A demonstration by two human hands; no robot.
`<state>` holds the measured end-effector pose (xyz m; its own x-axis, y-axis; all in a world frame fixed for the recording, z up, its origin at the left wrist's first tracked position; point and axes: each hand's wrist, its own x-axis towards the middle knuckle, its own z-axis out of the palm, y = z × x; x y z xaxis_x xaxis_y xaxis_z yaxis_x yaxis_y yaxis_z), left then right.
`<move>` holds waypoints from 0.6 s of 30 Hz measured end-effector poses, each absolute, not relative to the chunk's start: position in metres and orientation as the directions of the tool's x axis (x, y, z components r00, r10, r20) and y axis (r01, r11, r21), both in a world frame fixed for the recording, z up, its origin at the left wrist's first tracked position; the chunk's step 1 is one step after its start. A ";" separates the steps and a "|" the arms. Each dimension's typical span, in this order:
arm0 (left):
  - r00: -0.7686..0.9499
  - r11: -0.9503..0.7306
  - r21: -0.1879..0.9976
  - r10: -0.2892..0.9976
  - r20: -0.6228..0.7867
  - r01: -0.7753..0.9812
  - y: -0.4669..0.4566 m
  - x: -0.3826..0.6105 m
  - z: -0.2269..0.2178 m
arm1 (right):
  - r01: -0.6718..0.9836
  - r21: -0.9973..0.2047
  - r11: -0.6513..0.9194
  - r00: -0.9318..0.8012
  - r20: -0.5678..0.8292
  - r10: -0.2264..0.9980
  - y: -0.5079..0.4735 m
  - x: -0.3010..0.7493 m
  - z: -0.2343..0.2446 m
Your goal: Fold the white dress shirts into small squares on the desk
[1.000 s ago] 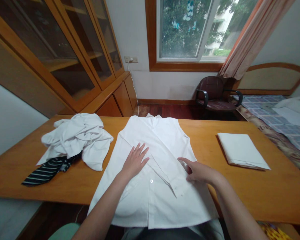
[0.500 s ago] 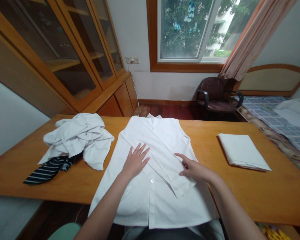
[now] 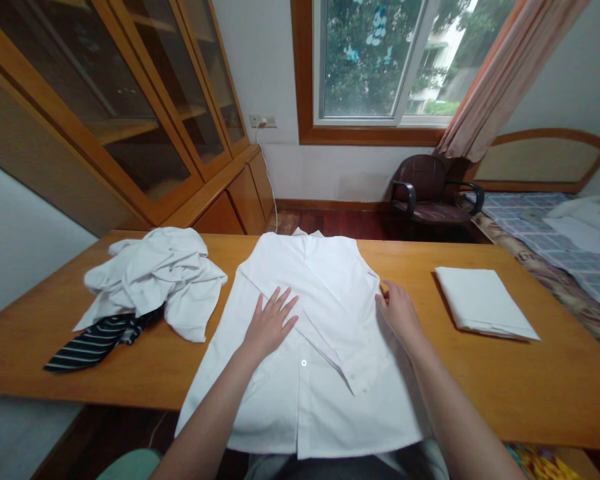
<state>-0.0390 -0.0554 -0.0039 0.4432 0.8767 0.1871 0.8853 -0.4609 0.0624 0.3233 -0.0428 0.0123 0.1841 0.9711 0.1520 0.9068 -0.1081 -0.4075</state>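
Observation:
A white button-up shirt (image 3: 275,420) lies spread on the wooden table in front of me, its collar end at the far edge. One sleeve (image 3: 347,333) crosses its front diagonally, with the cuff towards the lower right. My left hand (image 3: 270,327) rests flat on the middle of the shirt, fingers spread. At the shirt's right side edge is my right hand (image 3: 400,313), its fingers loosely curled and thumb apart from them. Whether it touches the fabric there I cannot tell. A small white button (image 3: 304,363) shows on the placket.
On the left lie a crumpled white garment (image 3: 155,273) and a black striped tie (image 3: 93,343). A folded white garment (image 3: 485,300) sits on the table (image 3: 480,393) at right. Beyond are a glass-door cabinet (image 3: 190,160), a chair (image 3: 423,187) and a bed (image 3: 520,207).
My right hand has moved from above the sleeve near the cuff up and right to the shirt's side edge. My left hand stays in place.

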 end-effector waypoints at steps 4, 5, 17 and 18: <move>0.431 -0.440 0.034 0.890 0.146 0.897 -0.057 -0.039 -0.001 | 0.916 -0.346 -0.202 0.225 0.029 0.974 -0.045 0.317 0.014; 0.425 -0.433 0.030 0.894 0.139 0.901 -0.057 -0.040 0.000 | 0.925 -0.318 -0.208 0.230 0.034 0.973 -0.047 0.316 0.014; 0.286 -0.289 0.012 0.953 0.098 0.957 -0.062 -0.050 0.004 | 0.987 -0.028 -0.157 0.159 0.186 0.970 -0.058 0.314 0.025; 0.285 -0.287 0.013 0.954 0.093 0.958 -0.062 -0.050 0.003 | 0.989 -0.036 -0.145 0.149 0.223 0.963 -0.055 0.312 0.027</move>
<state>-0.0498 -0.0617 0.0034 0.2850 0.9540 0.0930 0.9578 -0.2873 0.0126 0.3119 -0.0554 0.0268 0.1489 0.9634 0.2227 0.9888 -0.1446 -0.0357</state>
